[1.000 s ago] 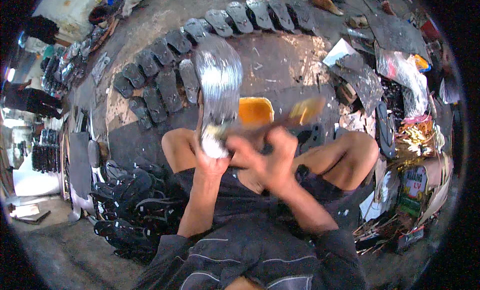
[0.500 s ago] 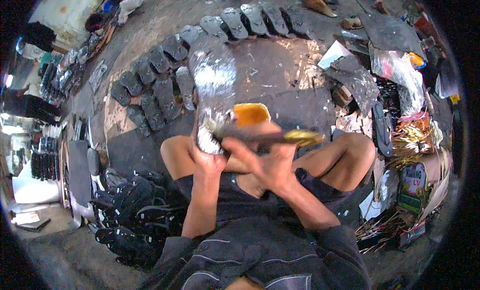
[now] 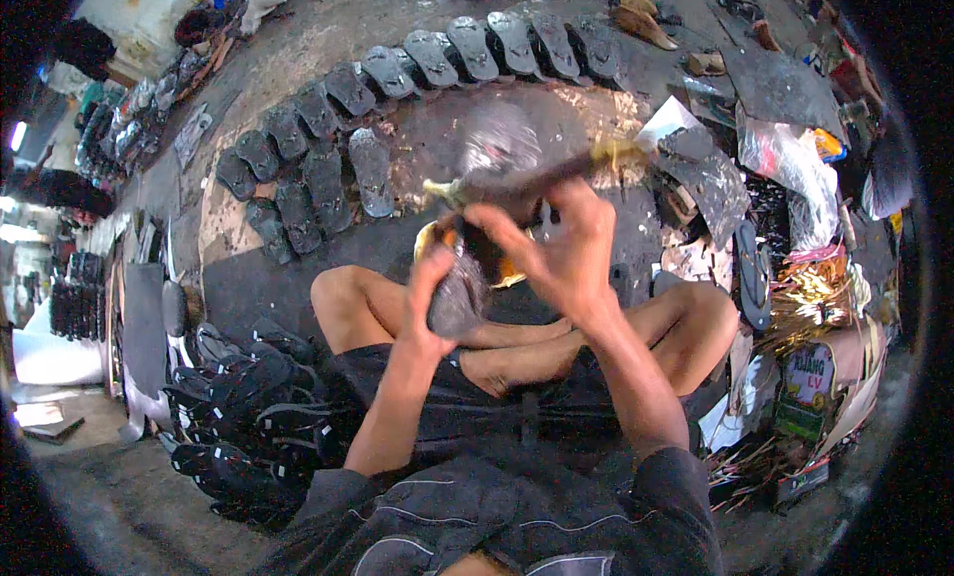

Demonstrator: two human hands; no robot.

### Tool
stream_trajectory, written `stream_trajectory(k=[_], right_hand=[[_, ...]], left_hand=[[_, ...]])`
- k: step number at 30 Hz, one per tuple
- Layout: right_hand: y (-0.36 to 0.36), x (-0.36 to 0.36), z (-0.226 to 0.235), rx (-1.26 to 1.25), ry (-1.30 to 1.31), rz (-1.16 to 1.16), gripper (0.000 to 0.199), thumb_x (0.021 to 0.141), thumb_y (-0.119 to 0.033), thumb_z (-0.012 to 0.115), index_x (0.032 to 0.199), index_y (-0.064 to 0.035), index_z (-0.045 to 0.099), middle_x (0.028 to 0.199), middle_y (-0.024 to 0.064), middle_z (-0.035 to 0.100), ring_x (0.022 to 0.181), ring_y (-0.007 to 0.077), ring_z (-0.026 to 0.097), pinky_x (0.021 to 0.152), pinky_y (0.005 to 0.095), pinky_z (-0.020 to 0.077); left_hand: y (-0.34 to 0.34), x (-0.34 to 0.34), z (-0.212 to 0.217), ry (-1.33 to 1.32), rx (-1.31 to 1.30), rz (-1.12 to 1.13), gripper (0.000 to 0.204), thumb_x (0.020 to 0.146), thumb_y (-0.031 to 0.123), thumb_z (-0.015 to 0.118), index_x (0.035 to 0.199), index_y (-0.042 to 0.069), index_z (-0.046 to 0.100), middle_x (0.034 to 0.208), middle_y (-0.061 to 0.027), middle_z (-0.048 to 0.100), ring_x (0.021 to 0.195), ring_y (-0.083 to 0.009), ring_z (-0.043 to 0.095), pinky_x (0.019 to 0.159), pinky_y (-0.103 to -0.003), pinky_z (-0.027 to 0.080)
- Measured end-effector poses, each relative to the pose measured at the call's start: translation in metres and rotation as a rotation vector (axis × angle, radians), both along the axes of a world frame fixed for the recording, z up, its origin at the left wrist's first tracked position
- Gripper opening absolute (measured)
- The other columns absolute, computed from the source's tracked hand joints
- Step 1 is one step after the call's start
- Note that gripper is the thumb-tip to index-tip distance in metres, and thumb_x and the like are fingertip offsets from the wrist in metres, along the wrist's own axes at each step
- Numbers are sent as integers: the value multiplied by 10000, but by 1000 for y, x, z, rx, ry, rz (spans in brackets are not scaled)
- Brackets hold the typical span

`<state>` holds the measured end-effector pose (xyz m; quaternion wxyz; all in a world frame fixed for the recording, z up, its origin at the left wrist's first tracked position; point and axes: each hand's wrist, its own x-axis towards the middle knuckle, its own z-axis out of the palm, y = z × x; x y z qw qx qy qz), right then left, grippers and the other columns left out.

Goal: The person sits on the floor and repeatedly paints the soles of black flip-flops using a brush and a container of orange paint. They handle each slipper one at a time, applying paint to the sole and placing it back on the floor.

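My left grip point(image 3: 427, 316) is clamped on a dark sole point(image 3: 459, 303) above my crossed legs point(image 3: 517, 365); my right grip point(image 3: 568, 246) is closed around a blurred brush point(image 3: 517, 185) across it. More soles point(image 3: 429, 59) curve across the floor point(image 3: 318, 29) beyond.

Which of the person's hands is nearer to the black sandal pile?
Left. The left hand is just beyond the sandal pile and to its right; the right hand is farther out and farther right.
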<state>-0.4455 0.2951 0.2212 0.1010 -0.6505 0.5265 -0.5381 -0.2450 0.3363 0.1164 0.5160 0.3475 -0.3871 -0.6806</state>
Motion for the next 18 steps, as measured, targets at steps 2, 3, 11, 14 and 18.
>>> stream_trajectory(k=[2,3,11,14,18], right_hand=[[-29,-26,-7,12,-121,-152,269,818,-207,888,849,-13,705,804,98,736,688,131,636,638,322,520],[-36,-45,-1,-12,-142,-211,197,869,-150,847,950,-8,738,871,59,765,734,112,642,676,299,539],[-27,-67,-53,286,-387,-331,237,908,-142,811,1008,55,726,940,71,746,841,128,635,781,310,532],[-19,-56,-76,384,-408,-311,374,907,-228,814,1104,72,709,1057,139,744,956,220,664,896,381,531],[-4,-47,-122,561,-190,-372,520,979,-405,733,1158,82,697,1060,147,726,934,201,614,864,360,505]], left_hand=[[17,2,6,-274,76,-130,567,963,365,593,1402,8,557,1290,-118,655,1137,-208,663,958,-330,538],[21,-5,40,-96,268,-237,601,912,366,624,1376,-13,579,1287,-124,657,1142,-187,660,965,-285,511],[-215,26,-27,-92,193,245,267,986,151,679,1213,14,709,1025,-30,710,951,-148,656,860,-309,527],[-274,60,-136,-352,181,375,317,906,75,706,1222,53,706,1017,-73,729,888,-176,674,797,-360,561],[-262,87,-199,-380,344,481,484,889,154,739,1357,63,658,1126,-164,741,1038,-244,689,878,-430,569]])
